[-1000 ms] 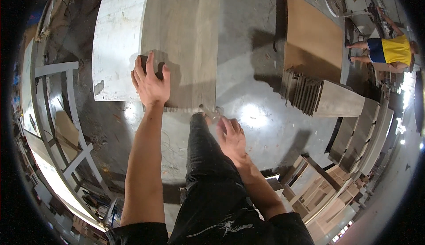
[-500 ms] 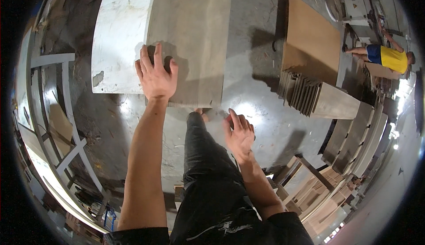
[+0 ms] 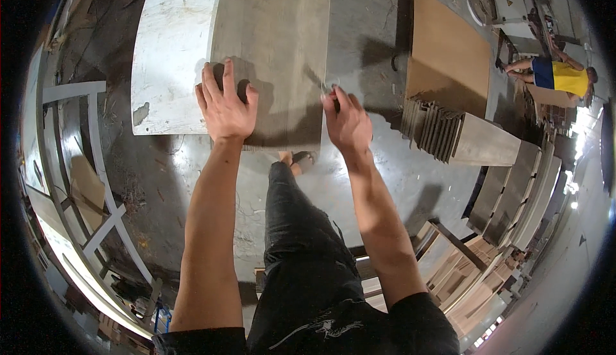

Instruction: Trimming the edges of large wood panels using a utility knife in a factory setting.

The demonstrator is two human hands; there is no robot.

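My left hand (image 3: 228, 108) rests palm down with fingers spread on a stack of grey-brown wooden boards (image 3: 276, 28), near its left edge. Beside those boards, on the left, lies a white-faced panel (image 3: 172, 41) with a chipped patch at its near corner. At the right edge of the grey-brown boards, my right hand (image 3: 350, 124) is closed in a pinch. A small, thin, pale piece (image 3: 325, 88) shows at its fingertips, too small to name, and its shadow falls on the top board.
To the right lies a tan board (image 3: 446, 47) with a stack of thin boards (image 3: 431, 130) at its near end. White frames (image 3: 96, 162) stand on the left. A person in a yellow shirt (image 3: 570, 79) is at the far right. Wooden pieces (image 3: 459, 271) lie lower right.
My right hand has moved up and forward from beside my leg to the right edge of the grey-brown boards. My left hand stays in place.
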